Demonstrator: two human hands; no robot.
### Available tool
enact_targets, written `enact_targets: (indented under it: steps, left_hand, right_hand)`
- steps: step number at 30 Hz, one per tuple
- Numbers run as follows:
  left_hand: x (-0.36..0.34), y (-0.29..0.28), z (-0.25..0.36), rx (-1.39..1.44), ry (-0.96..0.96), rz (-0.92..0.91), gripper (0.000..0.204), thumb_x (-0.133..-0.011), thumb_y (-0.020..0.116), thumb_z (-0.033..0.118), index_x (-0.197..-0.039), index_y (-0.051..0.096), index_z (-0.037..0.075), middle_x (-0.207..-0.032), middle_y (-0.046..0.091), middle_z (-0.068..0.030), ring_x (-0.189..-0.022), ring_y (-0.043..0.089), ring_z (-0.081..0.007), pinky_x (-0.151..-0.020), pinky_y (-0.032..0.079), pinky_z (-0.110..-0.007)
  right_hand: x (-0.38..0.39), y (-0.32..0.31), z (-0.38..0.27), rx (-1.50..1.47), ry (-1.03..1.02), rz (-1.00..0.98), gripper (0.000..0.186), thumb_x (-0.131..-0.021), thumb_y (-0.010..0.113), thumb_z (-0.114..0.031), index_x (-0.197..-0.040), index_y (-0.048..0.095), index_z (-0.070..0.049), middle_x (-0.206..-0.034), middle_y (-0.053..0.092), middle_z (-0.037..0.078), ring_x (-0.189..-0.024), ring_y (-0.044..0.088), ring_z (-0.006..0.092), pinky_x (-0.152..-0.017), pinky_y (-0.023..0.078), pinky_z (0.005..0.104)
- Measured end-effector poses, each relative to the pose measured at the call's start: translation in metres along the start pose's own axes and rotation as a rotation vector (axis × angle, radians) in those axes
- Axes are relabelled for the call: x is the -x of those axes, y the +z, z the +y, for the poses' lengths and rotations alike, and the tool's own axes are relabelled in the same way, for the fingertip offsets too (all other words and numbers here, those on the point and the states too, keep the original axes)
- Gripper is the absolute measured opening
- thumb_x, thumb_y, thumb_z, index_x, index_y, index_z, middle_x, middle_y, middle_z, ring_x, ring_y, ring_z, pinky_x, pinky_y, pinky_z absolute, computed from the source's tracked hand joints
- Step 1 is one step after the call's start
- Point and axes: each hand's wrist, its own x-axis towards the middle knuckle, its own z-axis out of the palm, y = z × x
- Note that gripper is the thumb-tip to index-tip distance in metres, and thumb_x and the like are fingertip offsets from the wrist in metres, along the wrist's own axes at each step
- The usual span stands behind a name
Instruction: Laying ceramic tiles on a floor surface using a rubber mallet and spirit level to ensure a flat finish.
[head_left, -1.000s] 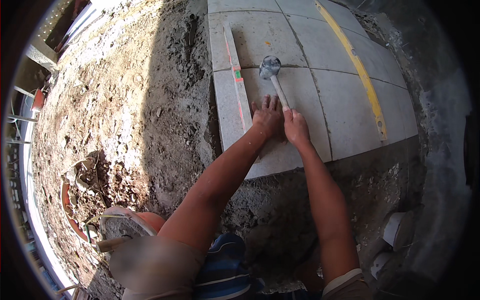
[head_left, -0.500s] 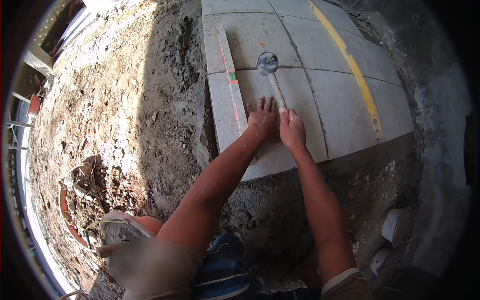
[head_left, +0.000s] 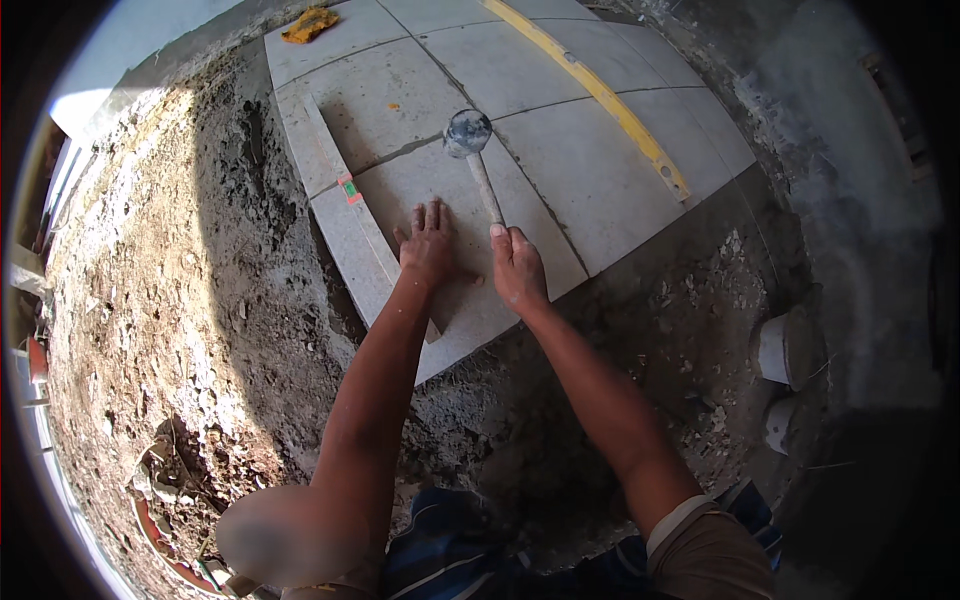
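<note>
"Where's the grey-black, round-headed mallet point(head_left: 467, 134)?"

"In the right hand point(head_left: 520, 270), gripped by its pale handle point(head_left: 485, 188), near the front edge of the pale grey, square-tiled floor point(head_left: 540, 75)."

"And the left hand point(head_left: 427, 250)?"

"Spread flat on a tile, beside the slim, pale, straight spirit level point(head_left: 334, 156) along the floor's left edge."

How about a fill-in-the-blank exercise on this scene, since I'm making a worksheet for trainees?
1. The right hand grips the mallet by its ____.
2. The left hand lies palm ____ on a pale tile.
3. The spirit level lies to the ____ of both hands.
4. The long straightedge to the right of the mallet is ____ in colour.

Missing words: handle; down; left; yellow.
</note>
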Motion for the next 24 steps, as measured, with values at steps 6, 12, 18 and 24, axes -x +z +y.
enact_targets:
  steps: [6, 12, 18, 24]
  left_hand:
    - [0.003, -0.004, 0.015, 0.013, 0.014, -0.007, 0.155, -0.044, 0.095, 0.063, -0.163, 0.016, 0.003, -0.173, 0.015, -0.0102, -0.158, 0.015, -0.0348, -0.12, 0.023, -0.068]
    - [0.002, -0.009, 0.007, 0.003, 0.004, 0.009, 0.154, -0.044, 0.095, 0.062, -0.163, 0.017, 0.003, -0.172, 0.017, -0.0109, -0.158, 0.015, -0.0346, -0.119, 0.024, -0.068]
    - [0.001, -0.008, 0.015, 0.003, 0.034, 0.022, 0.155, -0.043, 0.095, 0.062, -0.163, 0.018, 0.003, -0.172, 0.016, -0.0108, -0.158, 0.016, -0.0344, -0.12, 0.024, -0.067]
    - [-0.001, -0.007, 0.01, -0.009, 0.041, 0.032, 0.155, -0.043, 0.095, 0.062, -0.163, 0.017, 0.004, -0.172, 0.016, -0.0108, -0.158, 0.015, -0.0348, -0.119, 0.025, -0.068]
  right_hand:
    - [-0.013, 0.002, 0.041, 0.171, 0.062, -0.02, 0.055, -0.107, 0.042, -0.049, -0.102, 0.063, 0.001, -0.093, 0.067, 0.031, -0.093, 0.064, 0.0532, -0.081, 0.049, 0.058]
    - [0.027, -0.018, 0.021, -0.051, 0.003, 0.061, 0.05, -0.107, 0.044, -0.048, -0.098, 0.059, -0.001, -0.09, 0.068, 0.029, -0.087, 0.065, 0.0517, -0.077, 0.049, 0.0584]
    - [0.05, -0.033, 0.054, 0.392, 0.09, 0.007, 0.038, -0.105, 0.052, -0.044, -0.104, 0.055, -0.006, -0.083, 0.067, 0.028, -0.08, 0.065, 0.0515, -0.068, 0.049, 0.0597]
    - [0.069, -0.034, 0.052, 0.221, 0.057, 0.067, 0.039, -0.104, 0.051, -0.046, -0.102, 0.053, -0.006, -0.083, 0.068, 0.029, -0.081, 0.064, 0.0539, -0.07, 0.049, 0.0619]
